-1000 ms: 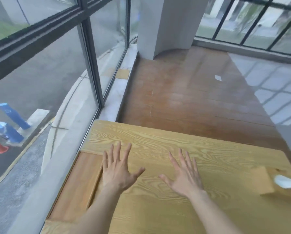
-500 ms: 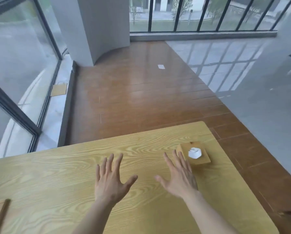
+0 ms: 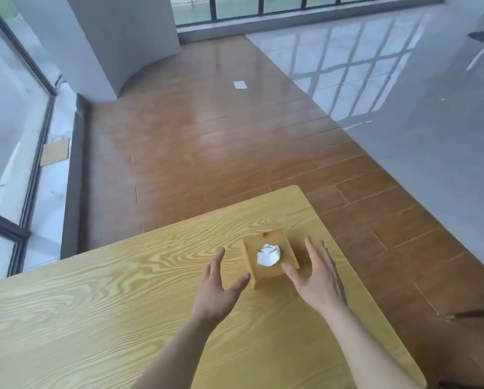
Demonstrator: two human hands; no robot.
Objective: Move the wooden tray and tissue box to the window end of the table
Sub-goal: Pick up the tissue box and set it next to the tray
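A small wooden tissue box (image 3: 266, 272) with a white tissue sticking out of its top stands near the far right corner of the light wooden table (image 3: 95, 304). My left hand (image 3: 219, 287) is spread just left of the box, thumb close to its near corner. My right hand (image 3: 316, 273) is spread just right of it, thumb near its right side. Neither hand clasps the box. The wooden tray is out of view.
The table's right edge and far corner lie close to the box. Beyond is brown wooden floor with a white scrap (image 3: 240, 85). Floor-to-ceiling windows (image 3: 8, 136) run along the left, and a white pillar (image 3: 106, 43) stands at the back.
The view has swung right from the window end, so the tray at the left has left the frame. Both open hands have moved to either side of the tissue box.
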